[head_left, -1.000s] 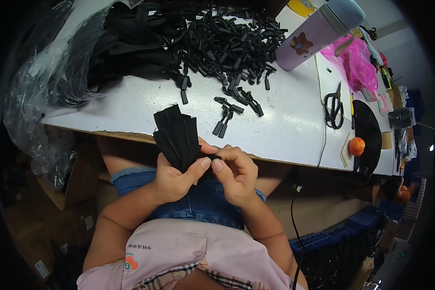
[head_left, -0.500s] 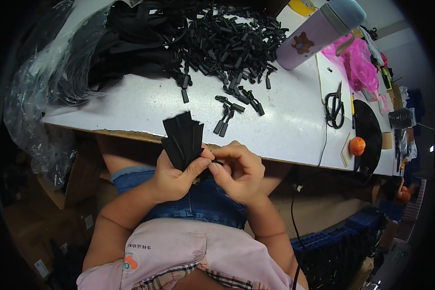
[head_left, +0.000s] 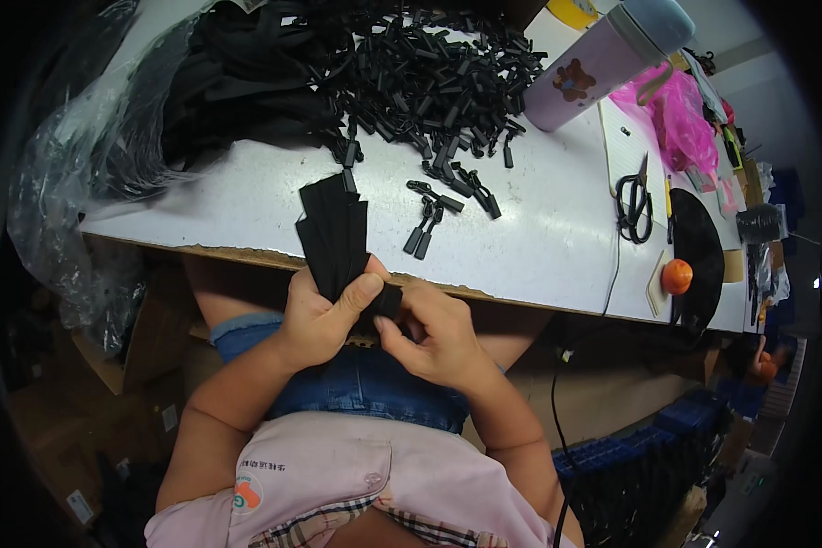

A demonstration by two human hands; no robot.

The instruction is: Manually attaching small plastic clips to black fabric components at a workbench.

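Observation:
Above my lap, just in front of the table edge, my left hand [head_left: 324,315] is closed around a fanned bundle of black zipper strips [head_left: 331,228], thumb on top. Their upper ends point toward the table. My right hand [head_left: 434,333] is beside it, fingers curled and pinched at the lower black end of the bundle; what exactly lies between those fingertips is partly hidden. On the table beyond, a large heap of black zipper sliders [head_left: 438,82] with long pulls is spread out. A few loose zipper sliders [head_left: 420,233] lie closer to me.
A mass of black strips [head_left: 247,96] and a clear plastic bag [head_left: 73,201] occupy the table's left. Rightward are a lilac bottle [head_left: 594,73], scissors [head_left: 634,210], a notepad [head_left: 623,142], a pink bag [head_left: 680,119], an orange fruit [head_left: 677,277] and a black curved piece [head_left: 703,247].
The strip bundle has shifted slightly left and farther over the table edge. My right hand has moved left and a little lower, and a black strip end now shows between my hands.

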